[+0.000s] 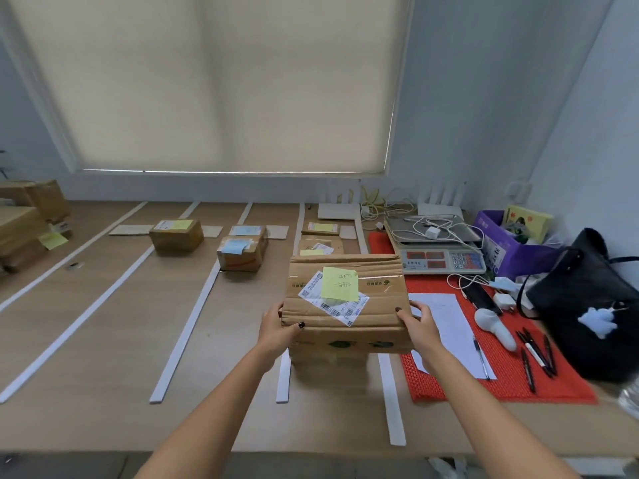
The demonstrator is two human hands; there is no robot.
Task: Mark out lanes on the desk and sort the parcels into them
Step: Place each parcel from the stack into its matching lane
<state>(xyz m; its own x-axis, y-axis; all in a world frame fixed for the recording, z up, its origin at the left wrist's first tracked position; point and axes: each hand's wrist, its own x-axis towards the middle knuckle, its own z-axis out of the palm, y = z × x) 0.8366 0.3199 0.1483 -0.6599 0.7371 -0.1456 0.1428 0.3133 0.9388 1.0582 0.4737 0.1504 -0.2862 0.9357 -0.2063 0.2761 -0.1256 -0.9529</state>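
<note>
Parcel (345, 299) held by both grips, left (276, 326), right (420, 326); wooden desk (103, 323), white lane strips (186, 326), drawn blind (214, 81).

Quick headcount. Two hands, left hand (276, 328) and right hand (420, 323), both gripping one big cardboard box (345, 302) with one yellow sticky note (339, 283) and one shipping label (333, 299) on top. Beyond the fingertips: six white lane strips (186, 326) on the desk (103, 340), roughly. Sorted parcels past the fingers: one in the lane well left (176, 235), two stacked (243, 252) just left, two flat ones (320, 236) straight ahead. A pile of boxes (27, 223) far left, count unclear. To the right of the right fingers: one scale (435, 243), one red mat (498, 357), one black bag (594, 305), about four pens (536, 354).
</note>
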